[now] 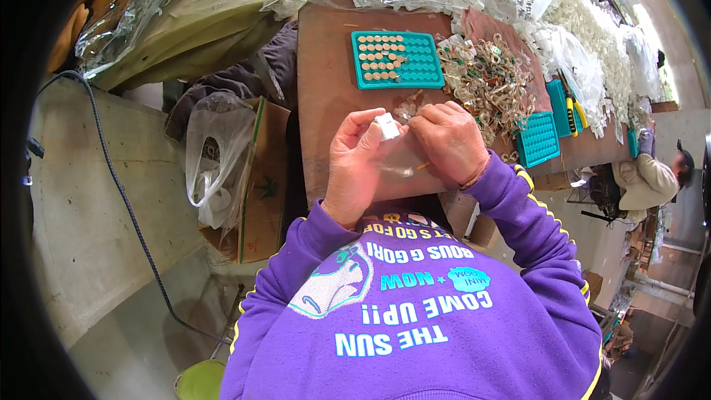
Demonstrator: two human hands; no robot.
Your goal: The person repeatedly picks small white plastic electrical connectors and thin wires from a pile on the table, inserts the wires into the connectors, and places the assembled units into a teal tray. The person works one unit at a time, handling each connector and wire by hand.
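top: purple sweatshirt (pixel 415 311), long-sleeved | sleeves: purple with a thin yellow stripe along the outer seam, ribbed cuffs at the wrists | chest: light blue and white printed lettering, a pale cartoon figure on the left | hands: left hand (pixel 354 167) and right hand (pixel 450 141) bare, ungloved

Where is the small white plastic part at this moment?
The small white plastic part is pinched between the left hand and right hand, above the brown table.

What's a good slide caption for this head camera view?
Both hands, left hand and right hand, hold a small white plastic part over a brown table, near a teal tray.
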